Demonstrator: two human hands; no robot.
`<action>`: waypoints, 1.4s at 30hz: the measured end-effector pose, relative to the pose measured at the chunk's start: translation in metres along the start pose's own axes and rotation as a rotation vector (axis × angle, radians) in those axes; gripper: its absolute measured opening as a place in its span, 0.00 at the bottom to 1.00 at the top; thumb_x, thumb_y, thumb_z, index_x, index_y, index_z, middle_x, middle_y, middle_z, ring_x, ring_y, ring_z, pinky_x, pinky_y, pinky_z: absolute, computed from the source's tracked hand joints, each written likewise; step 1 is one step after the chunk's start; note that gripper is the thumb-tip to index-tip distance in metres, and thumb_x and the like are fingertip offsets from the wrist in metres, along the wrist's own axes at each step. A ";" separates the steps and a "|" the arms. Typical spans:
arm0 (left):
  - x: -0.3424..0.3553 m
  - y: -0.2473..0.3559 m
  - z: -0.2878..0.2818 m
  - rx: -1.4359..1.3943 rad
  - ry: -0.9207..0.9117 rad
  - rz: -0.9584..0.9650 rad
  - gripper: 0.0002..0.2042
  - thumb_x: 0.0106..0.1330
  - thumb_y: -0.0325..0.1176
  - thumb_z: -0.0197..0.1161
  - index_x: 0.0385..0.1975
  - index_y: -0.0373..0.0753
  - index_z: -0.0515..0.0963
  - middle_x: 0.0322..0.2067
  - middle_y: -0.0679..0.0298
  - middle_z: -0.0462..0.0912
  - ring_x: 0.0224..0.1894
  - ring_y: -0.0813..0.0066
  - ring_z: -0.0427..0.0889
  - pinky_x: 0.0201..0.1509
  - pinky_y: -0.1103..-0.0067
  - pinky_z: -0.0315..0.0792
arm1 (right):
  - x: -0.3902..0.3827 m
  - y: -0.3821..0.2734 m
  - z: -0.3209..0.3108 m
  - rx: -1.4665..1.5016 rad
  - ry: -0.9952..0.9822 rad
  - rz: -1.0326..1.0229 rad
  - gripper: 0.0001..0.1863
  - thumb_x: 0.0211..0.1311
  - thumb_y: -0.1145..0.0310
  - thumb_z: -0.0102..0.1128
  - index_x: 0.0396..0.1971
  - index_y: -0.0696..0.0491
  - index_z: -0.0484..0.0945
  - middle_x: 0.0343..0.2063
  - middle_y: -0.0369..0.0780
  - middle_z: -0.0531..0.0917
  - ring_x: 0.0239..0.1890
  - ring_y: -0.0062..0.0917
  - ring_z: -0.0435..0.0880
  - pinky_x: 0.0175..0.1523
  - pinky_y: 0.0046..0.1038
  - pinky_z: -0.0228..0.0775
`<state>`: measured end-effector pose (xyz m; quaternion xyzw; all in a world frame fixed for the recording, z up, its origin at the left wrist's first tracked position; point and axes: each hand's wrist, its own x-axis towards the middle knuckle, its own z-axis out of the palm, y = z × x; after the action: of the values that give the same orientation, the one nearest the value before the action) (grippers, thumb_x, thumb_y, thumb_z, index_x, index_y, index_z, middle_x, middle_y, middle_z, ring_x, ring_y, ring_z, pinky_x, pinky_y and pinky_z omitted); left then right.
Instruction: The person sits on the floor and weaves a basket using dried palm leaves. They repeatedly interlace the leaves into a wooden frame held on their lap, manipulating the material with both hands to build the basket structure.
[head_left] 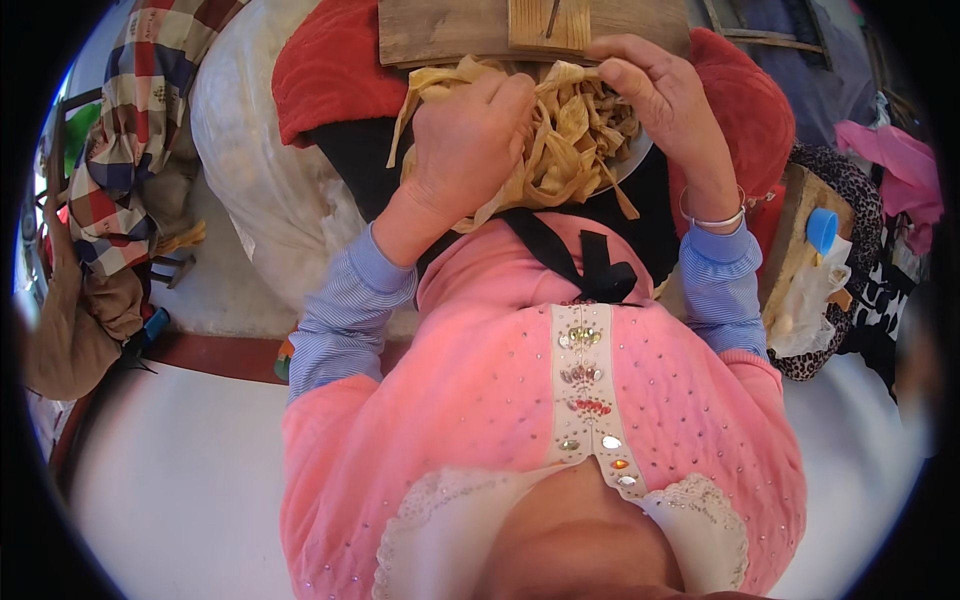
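Observation:
A mass of pale yellow dried leaf-like strips (560, 140) lies heaped in a white round container (634, 158) on my lap. My left hand (465, 140) is closed over the strips at their left, with fingertips hidden among them. My right hand (665, 105) is at the upper right of the heap, thumb and forefinger loosely curved and apart beside a small wooden block (535, 22). A dark nail or rod (553, 18) is on that block, which sits on a wider wooden board (440, 30).
Red padded cloth (325, 75) flanks the board. White plastic sacking (245, 170) and checked fabric (130, 150) are at left. At right are a wooden box (790, 245), a blue cup (822, 230), a plastic bag (805, 305), leopard-print fabric (862, 190) and pink cloth (890, 160).

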<state>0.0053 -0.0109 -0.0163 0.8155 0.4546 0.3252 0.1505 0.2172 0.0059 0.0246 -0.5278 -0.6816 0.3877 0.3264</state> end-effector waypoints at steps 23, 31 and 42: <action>0.080 -0.063 0.029 -0.730 -0.399 -0.317 0.11 0.67 0.32 0.55 0.42 0.32 0.78 0.25 0.71 0.76 0.28 0.85 0.70 0.31 0.86 0.65 | 0.038 0.053 -0.003 0.293 0.141 0.303 0.10 0.66 0.66 0.56 0.39 0.55 0.79 0.24 0.30 0.78 0.23 0.08 0.71 0.27 0.12 0.64; 0.095 -0.093 0.065 -0.740 -0.344 -0.418 0.07 0.66 0.32 0.55 0.33 0.34 0.75 0.22 0.71 0.73 0.27 0.84 0.70 0.31 0.85 0.64 | 0.058 0.088 0.021 -0.002 0.238 0.179 0.09 0.62 0.66 0.56 0.34 0.57 0.79 0.21 0.38 0.80 0.22 0.21 0.75 0.31 0.27 0.69; 0.068 -0.064 0.042 -0.866 -0.342 -0.522 0.08 0.66 0.35 0.58 0.31 0.37 0.75 0.19 0.72 0.72 0.17 0.88 0.64 0.20 0.87 0.60 | 0.036 0.045 0.033 -0.652 0.483 -0.353 0.08 0.57 0.63 0.60 0.34 0.49 0.80 0.29 0.39 0.82 0.34 0.34 0.80 0.42 0.34 0.68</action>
<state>0.0177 0.0830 -0.0550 0.5801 0.4355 0.2970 0.6210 0.2017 0.0407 -0.0291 -0.5541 -0.7522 -0.0439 0.3539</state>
